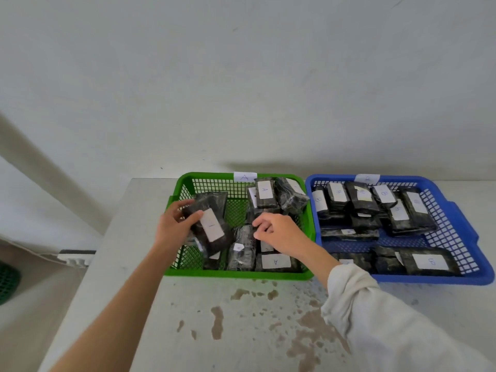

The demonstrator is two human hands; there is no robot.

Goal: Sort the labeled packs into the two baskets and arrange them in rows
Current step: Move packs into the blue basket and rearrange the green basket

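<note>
A green basket [236, 275] tagged A and a blue basket [456, 277] tagged B stand side by side on the table. Both hold several black packs with white labels. My left hand [175, 224] grips one black pack [212, 224] and holds it tilted above the green basket's left part. My right hand [279, 232] reaches into the middle of the green basket with fingers curled, touching a pack [243, 251] that lies there. Whether it pinches that pack is hidden. Packs marked A [264, 194] lean at the basket's back.
The grey table [188, 318] has brown stains near its front. Its left edge drops off at about a third of the frame. A white wall stands right behind the baskets. A dark green mesh object [8, 283] sits low at the far left.
</note>
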